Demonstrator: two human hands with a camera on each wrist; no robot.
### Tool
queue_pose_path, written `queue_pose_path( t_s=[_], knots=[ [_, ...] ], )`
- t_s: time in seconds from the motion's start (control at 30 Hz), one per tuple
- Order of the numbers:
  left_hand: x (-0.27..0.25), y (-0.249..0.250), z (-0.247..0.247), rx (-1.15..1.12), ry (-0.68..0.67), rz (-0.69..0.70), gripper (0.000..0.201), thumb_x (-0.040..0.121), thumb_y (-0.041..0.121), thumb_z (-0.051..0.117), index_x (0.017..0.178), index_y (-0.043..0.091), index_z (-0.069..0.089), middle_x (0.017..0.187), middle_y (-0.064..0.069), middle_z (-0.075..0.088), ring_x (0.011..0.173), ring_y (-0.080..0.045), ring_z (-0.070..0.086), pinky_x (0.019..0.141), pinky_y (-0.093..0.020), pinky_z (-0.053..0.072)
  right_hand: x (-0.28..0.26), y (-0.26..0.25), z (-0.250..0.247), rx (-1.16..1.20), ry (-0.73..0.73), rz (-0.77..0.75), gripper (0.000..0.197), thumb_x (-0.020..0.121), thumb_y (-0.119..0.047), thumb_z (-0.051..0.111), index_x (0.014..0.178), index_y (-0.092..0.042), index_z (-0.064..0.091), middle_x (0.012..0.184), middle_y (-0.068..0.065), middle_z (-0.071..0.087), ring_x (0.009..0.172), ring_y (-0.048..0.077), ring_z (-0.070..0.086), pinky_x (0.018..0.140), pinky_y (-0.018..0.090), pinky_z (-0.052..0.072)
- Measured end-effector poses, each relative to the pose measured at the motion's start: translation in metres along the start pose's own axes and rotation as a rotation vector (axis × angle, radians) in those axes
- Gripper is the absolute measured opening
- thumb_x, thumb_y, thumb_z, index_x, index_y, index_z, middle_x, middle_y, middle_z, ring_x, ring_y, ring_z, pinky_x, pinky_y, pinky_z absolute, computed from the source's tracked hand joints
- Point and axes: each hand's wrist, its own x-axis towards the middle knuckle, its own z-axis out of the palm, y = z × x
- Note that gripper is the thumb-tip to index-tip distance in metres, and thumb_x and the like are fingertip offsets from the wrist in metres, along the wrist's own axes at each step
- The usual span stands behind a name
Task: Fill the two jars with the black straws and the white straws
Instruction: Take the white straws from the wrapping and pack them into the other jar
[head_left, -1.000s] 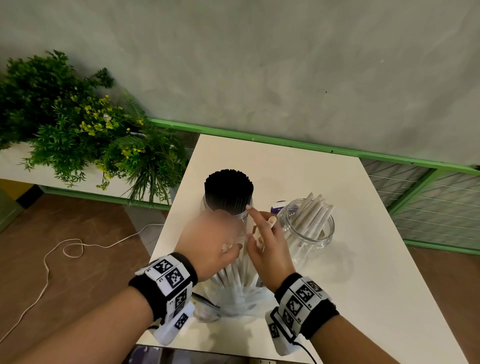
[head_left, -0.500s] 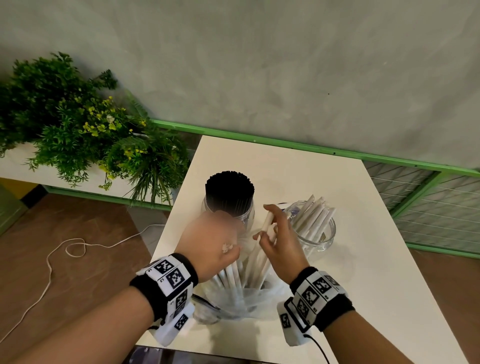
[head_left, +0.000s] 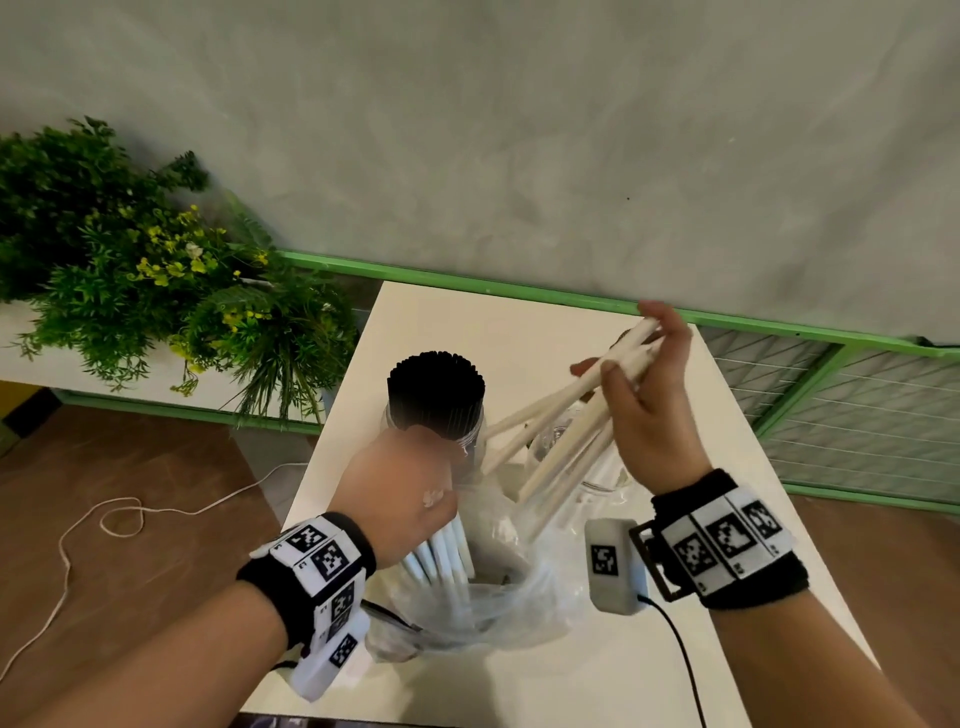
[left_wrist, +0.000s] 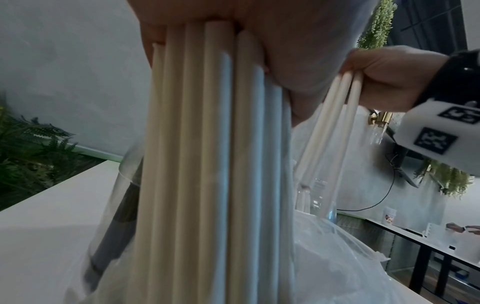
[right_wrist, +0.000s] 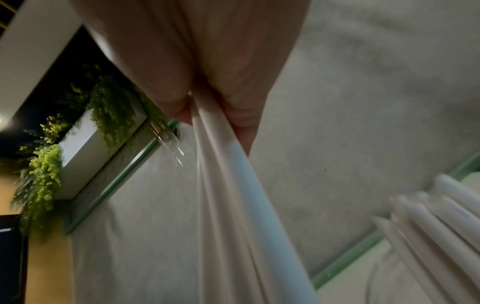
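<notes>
A clear jar packed with black straws (head_left: 435, 387) stands mid-table. My left hand (head_left: 402, 493) grips a bundle of white straws (left_wrist: 213, 144) standing upright in a clear plastic bag (head_left: 498, 597). My right hand (head_left: 641, 364) holds several white straws (head_left: 566, 421) slanted in the air, their lower ends just above the bag. The second clear jar (head_left: 553, 449) sits behind those straws, mostly hidden. In the right wrist view my fingers pinch the white straws (right_wrist: 228, 185), and more white straws (right_wrist: 428, 226) show at lower right.
The white table (head_left: 519, 332) ends at a green rail (head_left: 467, 283) and a grey wall. Potted green plants (head_left: 156, 280) stand to the left. A cord (head_left: 119, 519) lies on the brown floor. A wire-mesh panel (head_left: 857, 415) is on the right.
My right hand has drawn several white straws up out of the bag and lifted them up and to the right. The left hand has stayed on the bundle.
</notes>
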Motion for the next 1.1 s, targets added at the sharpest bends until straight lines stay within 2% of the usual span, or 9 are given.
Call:
queue_pose_path(
  t_s=[0.17,0.27,0.33,0.4,0.47,0.6,0.7,1.0,1.1],
  knots=[
    [0.003,-0.001,0.001,0.018,-0.007,0.008,0.034,0.078,0.052,0.044,0.109,0.038,0.05,0.107,0.013,0.052,0.092,-0.015,0.048,0.074,-0.032,0.047,0.022,-0.017,-0.024,-0.079,0.291,-0.214,0.048,0.091,0.01,0.035,0.125,-0.024,0.027,0.113,-0.019,0.048,0.088,0.035,0.065,0.085,0.056,0.05],
    [0.003,-0.001,0.001,0.019,-0.003,0.011,0.035,0.078,0.052,0.044,0.109,0.038,0.05,0.106,0.012,0.052,0.091,-0.015,0.048,0.074,-0.031,0.046,0.018,-0.016,-0.034,-0.145,0.338,-0.239,0.046,0.092,0.009,0.036,0.123,-0.025,0.029,0.103,-0.029,0.058,0.089,0.035,0.064,0.088,0.051,0.051],
    [0.004,-0.001,0.001,0.02,0.0,0.014,0.035,0.077,0.052,0.044,0.109,0.038,0.051,0.106,0.012,0.053,0.09,-0.014,0.048,0.073,-0.031,0.046,0.012,-0.009,-0.037,-0.147,0.35,-0.247,0.045,0.093,0.008,0.035,0.122,-0.025,0.028,0.104,-0.021,0.062,0.089,0.032,0.064,0.087,0.04,0.052],
    [0.004,-0.001,0.001,0.025,-0.004,0.011,0.036,0.077,0.053,0.043,0.109,0.037,0.051,0.106,0.012,0.052,0.09,-0.014,0.047,0.073,-0.03,0.046,0.006,0.002,-0.04,-0.161,0.344,-0.259,0.045,0.092,-0.001,0.035,0.126,-0.029,0.027,0.104,0.017,0.062,0.091,0.028,0.064,0.085,0.033,0.051],
    [0.005,0.0,0.001,0.024,-0.009,0.002,0.037,0.077,0.054,0.042,0.109,0.038,0.051,0.107,0.013,0.052,0.092,-0.014,0.047,0.074,-0.03,0.045,0.003,0.013,-0.045,-0.186,0.325,-0.252,0.044,0.091,-0.009,0.035,0.128,-0.032,0.026,0.104,0.027,0.057,0.092,0.026,0.064,0.083,0.027,0.049],
    [0.004,0.0,0.001,0.018,-0.009,-0.003,0.038,0.077,0.055,0.041,0.109,0.038,0.051,0.107,0.013,0.052,0.092,-0.014,0.047,0.075,-0.03,0.045,-0.001,0.036,-0.045,-0.249,0.23,-0.175,0.048,0.093,-0.008,0.036,0.125,-0.042,0.025,0.127,0.022,0.039,0.094,0.023,0.064,0.082,0.024,0.05],
    [0.005,0.0,0.002,0.011,-0.01,-0.009,0.038,0.077,0.055,0.041,0.109,0.038,0.051,0.107,0.014,0.052,0.093,-0.015,0.048,0.075,-0.031,0.046,-0.007,0.059,-0.036,-0.329,0.191,-0.124,0.055,0.095,0.003,0.037,0.123,-0.043,0.028,0.122,0.016,0.037,0.096,0.018,0.062,0.084,0.015,0.046],
    [0.004,-0.001,0.004,0.002,-0.01,-0.018,0.037,0.076,0.055,0.041,0.109,0.04,0.048,0.107,0.014,0.052,0.092,-0.014,0.048,0.074,-0.033,0.048,-0.028,0.111,-0.014,-0.569,-0.055,0.003,0.042,0.094,0.001,0.044,0.133,-0.013,0.037,0.115,0.001,0.034,0.092,0.009,0.042,0.081,0.017,0.033],
    [0.004,-0.002,0.004,0.007,-0.012,-0.023,0.037,0.076,0.054,0.042,0.11,0.04,0.047,0.107,0.013,0.052,0.092,-0.015,0.048,0.076,-0.034,0.048,-0.028,0.119,-0.011,-0.69,-0.087,0.018,0.044,0.093,0.001,0.045,0.134,-0.014,0.041,0.113,0.005,0.043,0.098,0.022,0.045,0.084,0.024,0.031]
  ],
)
